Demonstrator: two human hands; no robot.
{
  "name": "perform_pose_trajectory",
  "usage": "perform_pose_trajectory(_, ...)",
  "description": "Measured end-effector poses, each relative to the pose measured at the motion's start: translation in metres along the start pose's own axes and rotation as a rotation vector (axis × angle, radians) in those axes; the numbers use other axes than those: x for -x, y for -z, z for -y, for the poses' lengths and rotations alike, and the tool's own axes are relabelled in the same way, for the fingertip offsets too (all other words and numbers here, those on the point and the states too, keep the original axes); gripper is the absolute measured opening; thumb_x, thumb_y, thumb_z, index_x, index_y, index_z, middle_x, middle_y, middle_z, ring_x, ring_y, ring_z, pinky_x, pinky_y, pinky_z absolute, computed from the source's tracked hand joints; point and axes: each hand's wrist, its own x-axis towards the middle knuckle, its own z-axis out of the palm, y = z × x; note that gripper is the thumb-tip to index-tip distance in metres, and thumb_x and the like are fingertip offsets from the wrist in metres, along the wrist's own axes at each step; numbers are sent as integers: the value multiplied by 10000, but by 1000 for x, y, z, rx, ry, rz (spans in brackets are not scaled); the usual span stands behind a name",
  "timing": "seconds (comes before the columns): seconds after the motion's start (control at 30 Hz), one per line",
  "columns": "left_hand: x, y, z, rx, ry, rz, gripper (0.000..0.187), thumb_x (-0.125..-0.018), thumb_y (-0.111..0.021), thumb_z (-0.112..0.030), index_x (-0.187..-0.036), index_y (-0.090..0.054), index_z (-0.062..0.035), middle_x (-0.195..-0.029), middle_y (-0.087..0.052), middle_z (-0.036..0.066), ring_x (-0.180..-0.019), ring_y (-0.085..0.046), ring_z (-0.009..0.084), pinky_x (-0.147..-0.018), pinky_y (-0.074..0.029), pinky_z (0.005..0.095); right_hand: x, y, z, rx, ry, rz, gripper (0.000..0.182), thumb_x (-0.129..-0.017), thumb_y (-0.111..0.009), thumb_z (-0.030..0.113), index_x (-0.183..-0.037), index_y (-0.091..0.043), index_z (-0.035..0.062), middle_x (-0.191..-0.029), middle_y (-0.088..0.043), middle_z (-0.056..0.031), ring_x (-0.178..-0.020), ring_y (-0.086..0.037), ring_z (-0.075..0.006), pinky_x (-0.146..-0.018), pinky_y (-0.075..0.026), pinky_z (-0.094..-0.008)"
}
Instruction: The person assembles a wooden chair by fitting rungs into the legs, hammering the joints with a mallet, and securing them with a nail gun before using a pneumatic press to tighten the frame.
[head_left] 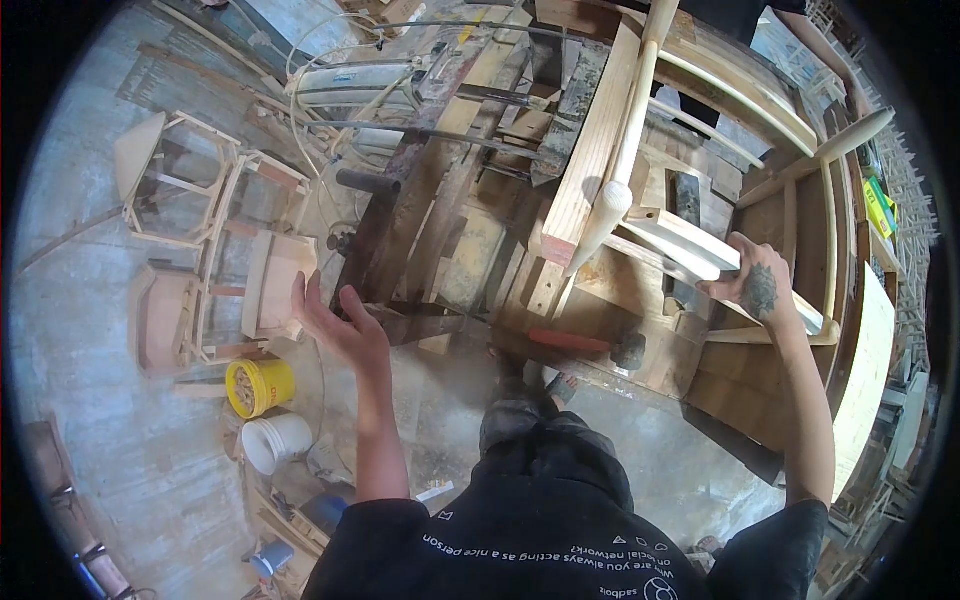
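Observation:
My left hand [345, 330] is raised at the left with its fingers apart, holding nothing. In front of it lie a dark pipe [368, 182] and the edge of the workbench [420, 325]. My right hand [757, 283] is closed on the near end of a short pale wooden board [690, 246], which slants across the inside of a wooden chair frame [790, 120]. One of the frame's rounded legs [606, 218] stands close to the board's far end. Below the board, a hammer with a red handle [568, 341] rests on the bench.
Unfinished wooden chair frames [205, 240] stand on the floor at the left. Near them are a yellow bucket [258, 388] with wood pieces and a white bucket [276, 443]. Air cylinders [358, 85] and hoses lie across the bench. Another person's arm [830, 55] shows at upper right.

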Motion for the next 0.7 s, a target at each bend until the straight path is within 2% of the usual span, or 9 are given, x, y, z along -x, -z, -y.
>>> perform_pose_trajectory(0.17,0,1,-1,7,21,-2,375,-990,-599,-128,-1317,-541,47,-1437,-453,225,-1323,-448,399,-1097,-356,518,1,2,3,12,-2,-12,608,-589,-872,533,-966,-692,91,-850,-732,-156,-857,-718,-364,-774,-570,-455)
perform_pose_trajectory(0.33,2,-2,3,30,35,-24,366,-1000,-595,-149,-1306,-552,47,-1437,-455,235,-1326,-447,407,-1102,-359,516,0,-3,-2,11,-12,-18,663,-573,-878,546,-1037,-719,100,-891,-738,-180,-884,-720,-366,-797,-576,-449)
perform_pose_trajectory(0.37,2,-3,4,33,41,-28,368,-1001,-601,-157,-1304,-555,49,-1436,-457,239,-1325,-450,410,-1101,-364,515,1,-11,-9,58,22,-84,695,-557,-879,559,-1056,-723,101,-882,-736,-188,-879,-721,-372,-805,-577,-449)
perform_pose_trajectory(0.53,0,-2,-3,38,50,-27,359,-997,-617,-159,-1298,-559,27,-1416,-474,237,-1303,-472,413,-1087,-378,521,-1,-13,-14,24,28,-57,725,-586,-821,674,-1010,-718,95,-831,-722,-188,-845,-721,-375,-776,-583,-459)
perform_pose_trajectory(0.57,-1,-1,-5,46,63,-28,356,-996,-619,-159,-1297,-561,22,-1411,-478,236,-1299,-476,413,-1083,-381,521,-1,-8,-10,27,8,-15,657,-584,-860,520,-1069,-719,100,-868,-737,-188,-851,-722,-367,-788,-581,-455)
perform_pose_trajectory(0.7,-4,6,-18,-45,10,7,357,-990,-631,-175,-1293,-566,3,-1395,-504,208,-1292,-487,396,-1082,-380,521,1,0,-5,24,10,-1,646,-589,-844,551,-1023,-720,89,-855,-726,-190,-838,-718,-365,-758,-585,-451)
